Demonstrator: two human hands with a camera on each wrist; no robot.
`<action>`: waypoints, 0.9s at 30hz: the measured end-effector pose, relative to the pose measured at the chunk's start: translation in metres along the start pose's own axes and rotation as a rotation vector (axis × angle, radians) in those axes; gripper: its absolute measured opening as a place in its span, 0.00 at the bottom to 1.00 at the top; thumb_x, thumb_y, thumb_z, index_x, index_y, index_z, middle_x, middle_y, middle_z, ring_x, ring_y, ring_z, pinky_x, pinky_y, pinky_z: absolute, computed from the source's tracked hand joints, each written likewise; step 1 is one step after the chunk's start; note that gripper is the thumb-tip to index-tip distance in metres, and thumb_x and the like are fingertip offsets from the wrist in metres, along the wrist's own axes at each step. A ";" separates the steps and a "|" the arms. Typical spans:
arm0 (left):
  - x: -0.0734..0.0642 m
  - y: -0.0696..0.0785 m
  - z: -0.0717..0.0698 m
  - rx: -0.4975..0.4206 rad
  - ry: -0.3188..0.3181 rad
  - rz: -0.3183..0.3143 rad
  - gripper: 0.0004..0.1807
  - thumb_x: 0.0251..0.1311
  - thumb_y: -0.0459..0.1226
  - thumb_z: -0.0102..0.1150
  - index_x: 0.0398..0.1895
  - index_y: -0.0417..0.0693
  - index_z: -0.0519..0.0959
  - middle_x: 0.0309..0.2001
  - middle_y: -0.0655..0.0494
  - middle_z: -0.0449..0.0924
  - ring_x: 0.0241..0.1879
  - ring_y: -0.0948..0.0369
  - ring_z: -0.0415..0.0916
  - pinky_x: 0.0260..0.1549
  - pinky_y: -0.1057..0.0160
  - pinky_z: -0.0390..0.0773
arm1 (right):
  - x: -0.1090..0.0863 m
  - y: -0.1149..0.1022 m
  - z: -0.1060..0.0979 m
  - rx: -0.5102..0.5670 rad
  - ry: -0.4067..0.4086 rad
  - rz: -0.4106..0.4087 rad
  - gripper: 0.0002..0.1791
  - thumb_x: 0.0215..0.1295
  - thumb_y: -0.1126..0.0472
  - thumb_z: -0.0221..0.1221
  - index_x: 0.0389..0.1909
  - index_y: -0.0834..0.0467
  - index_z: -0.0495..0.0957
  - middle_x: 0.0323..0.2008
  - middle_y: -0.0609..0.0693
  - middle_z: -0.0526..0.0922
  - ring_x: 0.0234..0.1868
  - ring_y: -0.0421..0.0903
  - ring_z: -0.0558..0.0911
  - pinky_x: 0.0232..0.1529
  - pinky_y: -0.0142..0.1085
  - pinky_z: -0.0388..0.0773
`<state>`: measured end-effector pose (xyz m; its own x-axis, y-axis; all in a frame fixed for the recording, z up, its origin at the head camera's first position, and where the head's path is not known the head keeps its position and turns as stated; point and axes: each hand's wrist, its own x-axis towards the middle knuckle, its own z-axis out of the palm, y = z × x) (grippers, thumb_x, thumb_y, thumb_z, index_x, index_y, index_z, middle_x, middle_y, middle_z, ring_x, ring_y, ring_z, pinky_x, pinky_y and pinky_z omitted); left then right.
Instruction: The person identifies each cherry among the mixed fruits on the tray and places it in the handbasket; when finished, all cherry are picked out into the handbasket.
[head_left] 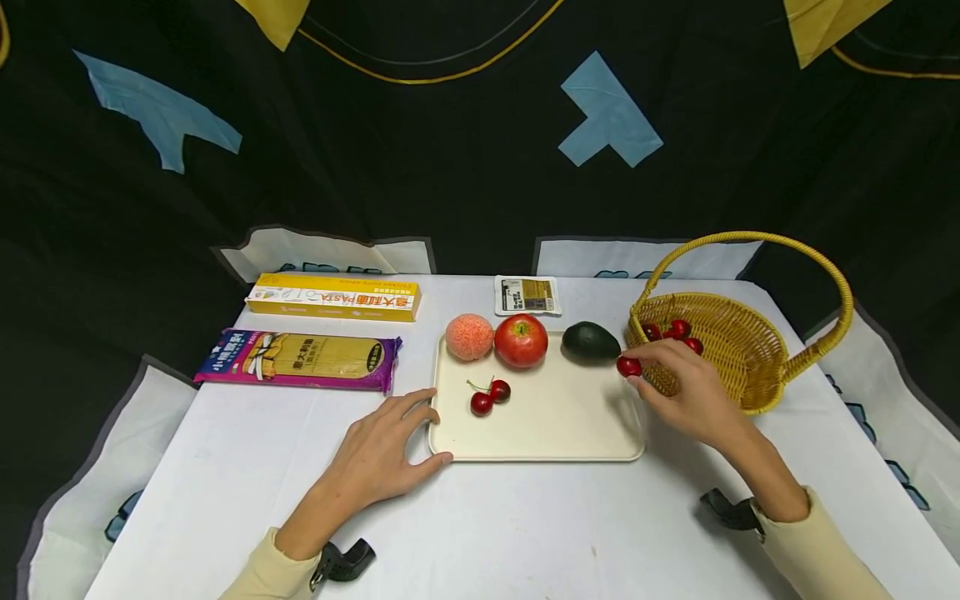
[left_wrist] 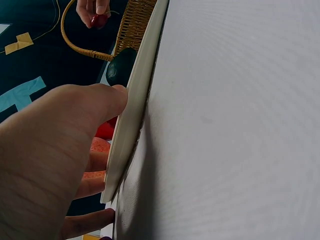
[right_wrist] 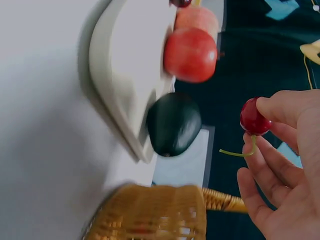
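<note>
My right hand pinches a dark red cherry between thumb and fingertips, its green stem hanging down in the right wrist view. The hand hovers between the tray's right end and the wicker basket, where several cherries lie. My left hand rests at the left end of the cream tray, fingers spread and touching its rim. On the tray sit a pinkish-orange peach-like fruit, a red apple, a dark green avocado and a pair of cherries with stems.
A yellow pasta box and a purple-edged spaghetti packet lie on the white table at the left. Behind the tray is a small white sachet. The basket's tall handle arches above it. Dark cloth hangs behind.
</note>
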<state>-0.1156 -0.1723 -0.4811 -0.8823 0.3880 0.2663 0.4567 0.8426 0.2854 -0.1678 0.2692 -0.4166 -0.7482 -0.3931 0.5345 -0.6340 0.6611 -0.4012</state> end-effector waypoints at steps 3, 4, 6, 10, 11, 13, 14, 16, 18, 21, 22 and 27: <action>0.000 0.000 -0.001 0.004 -0.002 -0.002 0.26 0.57 0.66 0.73 0.49 0.61 0.83 0.74 0.58 0.76 0.67 0.52 0.78 0.45 0.43 0.86 | -0.003 0.006 -0.006 -0.012 0.032 0.024 0.23 0.56 0.74 0.75 0.53 0.58 0.87 0.48 0.50 0.88 0.49 0.51 0.85 0.58 0.18 0.69; 0.000 0.000 -0.001 0.006 -0.003 -0.002 0.26 0.57 0.66 0.73 0.49 0.61 0.83 0.74 0.58 0.76 0.67 0.52 0.78 0.45 0.43 0.86 | -0.004 0.008 -0.008 -0.018 0.040 0.034 0.23 0.56 0.74 0.75 0.54 0.58 0.87 0.48 0.50 0.88 0.48 0.51 0.85 0.56 0.19 0.71; 0.000 0.000 -0.001 0.011 -0.004 -0.002 0.27 0.57 0.66 0.73 0.49 0.61 0.83 0.74 0.58 0.76 0.66 0.51 0.78 0.45 0.43 0.86 | -0.006 0.013 -0.011 -0.033 0.054 0.051 0.23 0.57 0.73 0.75 0.54 0.59 0.87 0.47 0.51 0.88 0.45 0.50 0.85 0.51 0.22 0.74; 0.000 0.000 0.000 0.013 -0.006 0.002 0.27 0.58 0.66 0.72 0.49 0.61 0.83 0.74 0.57 0.76 0.65 0.51 0.79 0.46 0.44 0.86 | -0.008 0.024 -0.016 -0.075 0.082 0.073 0.23 0.57 0.73 0.74 0.54 0.60 0.86 0.45 0.52 0.88 0.42 0.46 0.84 0.46 0.21 0.72; 0.000 0.000 0.000 0.013 -0.007 0.003 0.27 0.58 0.66 0.72 0.49 0.61 0.83 0.74 0.57 0.76 0.65 0.51 0.79 0.46 0.44 0.86 | -0.009 0.027 -0.017 -0.082 0.089 0.077 0.23 0.56 0.73 0.75 0.54 0.60 0.86 0.44 0.52 0.88 0.42 0.45 0.83 0.46 0.20 0.72; 0.000 0.000 0.000 0.011 -0.006 0.005 0.27 0.58 0.66 0.72 0.50 0.60 0.83 0.74 0.57 0.76 0.66 0.51 0.79 0.47 0.44 0.86 | -0.009 0.033 -0.019 -0.092 0.096 0.089 0.23 0.56 0.73 0.74 0.55 0.60 0.86 0.43 0.52 0.88 0.41 0.43 0.82 0.46 0.18 0.71; 0.000 0.000 0.000 0.011 -0.006 0.006 0.27 0.58 0.66 0.72 0.50 0.60 0.84 0.74 0.57 0.76 0.66 0.51 0.78 0.47 0.44 0.86 | -0.010 0.035 -0.020 -0.092 0.096 0.094 0.23 0.57 0.73 0.74 0.54 0.61 0.86 0.42 0.52 0.88 0.40 0.42 0.82 0.46 0.17 0.70; 0.000 0.000 0.000 0.012 -0.003 0.010 0.27 0.58 0.66 0.72 0.50 0.60 0.84 0.74 0.57 0.76 0.66 0.51 0.79 0.47 0.44 0.86 | -0.011 0.041 -0.022 -0.098 0.093 0.111 0.22 0.57 0.72 0.75 0.54 0.61 0.86 0.42 0.53 0.87 0.40 0.45 0.83 0.46 0.16 0.70; 0.001 0.000 0.000 0.013 0.003 0.015 0.27 0.58 0.65 0.73 0.50 0.60 0.84 0.74 0.57 0.76 0.66 0.51 0.79 0.46 0.44 0.86 | -0.012 0.047 -0.023 -0.106 0.085 0.133 0.22 0.58 0.71 0.75 0.55 0.61 0.86 0.43 0.54 0.87 0.41 0.50 0.85 0.46 0.16 0.70; 0.001 0.000 0.000 0.015 0.008 0.019 0.27 0.58 0.65 0.73 0.50 0.60 0.84 0.74 0.56 0.76 0.65 0.51 0.79 0.46 0.44 0.86 | -0.013 0.055 -0.023 -0.122 0.070 0.173 0.21 0.60 0.70 0.75 0.55 0.62 0.86 0.44 0.57 0.88 0.42 0.57 0.87 0.43 0.29 0.79; 0.001 0.000 0.000 0.014 0.009 0.019 0.27 0.57 0.65 0.73 0.50 0.60 0.84 0.74 0.56 0.76 0.65 0.51 0.79 0.45 0.44 0.86 | -0.013 0.058 -0.023 -0.126 0.062 0.187 0.21 0.60 0.70 0.75 0.55 0.62 0.85 0.45 0.59 0.87 0.42 0.60 0.87 0.43 0.35 0.82; 0.000 0.000 0.000 0.009 0.005 0.012 0.27 0.57 0.65 0.73 0.49 0.60 0.84 0.74 0.56 0.76 0.66 0.51 0.79 0.46 0.44 0.86 | -0.015 0.067 -0.025 -0.137 -0.009 0.279 0.20 0.64 0.70 0.72 0.57 0.65 0.83 0.50 0.65 0.85 0.47 0.66 0.86 0.44 0.63 0.84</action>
<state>-0.1152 -0.1722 -0.4807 -0.8761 0.3963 0.2746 0.4664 0.8411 0.2740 -0.1944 0.3350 -0.4329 -0.8915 -0.1899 0.4113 -0.3724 0.8241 -0.4268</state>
